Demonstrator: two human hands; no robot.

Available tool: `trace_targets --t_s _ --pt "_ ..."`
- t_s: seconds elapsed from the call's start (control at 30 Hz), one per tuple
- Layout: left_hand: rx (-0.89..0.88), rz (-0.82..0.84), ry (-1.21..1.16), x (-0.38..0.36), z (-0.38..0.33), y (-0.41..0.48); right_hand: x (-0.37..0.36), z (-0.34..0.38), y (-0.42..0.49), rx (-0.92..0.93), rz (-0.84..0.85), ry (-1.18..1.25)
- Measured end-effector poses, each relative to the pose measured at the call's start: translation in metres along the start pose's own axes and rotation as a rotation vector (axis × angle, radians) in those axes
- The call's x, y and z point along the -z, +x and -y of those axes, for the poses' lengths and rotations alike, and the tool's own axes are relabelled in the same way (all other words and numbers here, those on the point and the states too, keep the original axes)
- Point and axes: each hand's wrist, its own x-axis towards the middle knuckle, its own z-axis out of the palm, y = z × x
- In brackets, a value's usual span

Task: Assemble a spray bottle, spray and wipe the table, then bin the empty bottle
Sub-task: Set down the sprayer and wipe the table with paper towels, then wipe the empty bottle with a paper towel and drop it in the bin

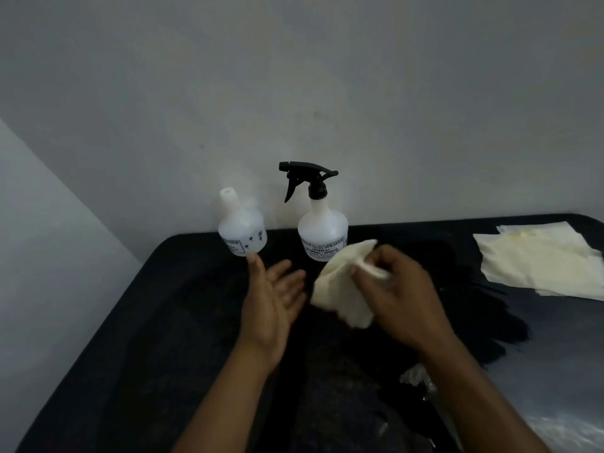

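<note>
Across our dark wet bench point(130, 322), right fingers point(376, 256) clutch a crumpled cream cloth point(340, 289), while our spread, empty left hand point(274, 299) sits nearer the capless white plastic bottle point(242, 230).

**Hidden, cropped and blurred**

The crumpled cloth point(340, 289) hides the lower label of the capped spray bottle point(323, 228); its small print is unreadable. The tilted open bottle point(242, 233) is motion-blurred. The paper sheets point(539, 259) run off the right edge. Something pale near the right forearm is unidentifiable.
</note>
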Motion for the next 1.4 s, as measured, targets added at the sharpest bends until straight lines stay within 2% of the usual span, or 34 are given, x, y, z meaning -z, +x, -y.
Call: trace_targets --t_s 0.07,0.13,0.2,0.27,0.3,0.4,0.5,0.67,0.83,0.93,1.03,1.13,1.23,1.3,1.4 --pt "-0.129 -0.299 0.181 0.008 -0.014 0.022 0.009 -0.005 0.007 -0.05 -0.117 0.022" --pt "-0.339 -0.542 0.608 0.021 -0.026 0.046 0.016 -0.01 0.01 -0.094 -0.181 0.031" --pt "-0.481 -0.561 0.952 0.037 -0.028 0.069 0.022 -0.016 0.012 -0.115 -0.221 0.037" --pt "-0.458 -0.482 1.193 0.051 -0.028 0.09 0.026 -0.021 0.015 -0.134 -0.263 0.063" --pt "-0.419 -0.451 1.217 0.057 -0.028 0.101 0.028 -0.023 0.016 -0.145 -0.288 0.078" --pt "-0.38 -0.421 1.146 0.062 -0.027 0.125 0.031 -0.028 0.018 -0.165 -0.348 0.128" --pt "-0.342 -0.473 1.075 0.062 -0.025 0.147 0.034 -0.034 0.019 -0.176 -0.374 0.13" --pt "-0.429 -0.439 1.073 0.064 -0.021 0.166 0.042 -0.042 0.023 -0.185 -0.377 0.092" --pt "-0.53 -0.378 1.055 0.058 -0.041 0.138 0.047 -0.035 0.022 -0.204 -0.362 0.11" --pt "-0.587 -0.249 1.075 0.037 -0.056 0.095 0.048 -0.018 0.02 -0.198 -0.364 0.131" --pt "-0.612 -0.034 1.011 0.012 -0.067 0.04 0.051 0.005 0.018 -0.154 -0.336 0.148" --pt "-0.585 0.17 0.926 -0.013 -0.07 -0.01 0.062 0.03 0.012 -0.06 -0.262 0.103" --pt "-0.514 0.324 0.868 -0.04 -0.064 -0.051 0.085 0.056 0.003 0.052 -0.133 -0.041" --pt "-0.481 0.394 0.828 -0.063 -0.056 -0.076 0.108 0.076 -0.002 0.095 -0.05 -0.097" --pt "-0.464 0.376 0.814 -0.104 -0.046 -0.108 0.148 0.103 -0.011 0.129 0.053 -0.009"
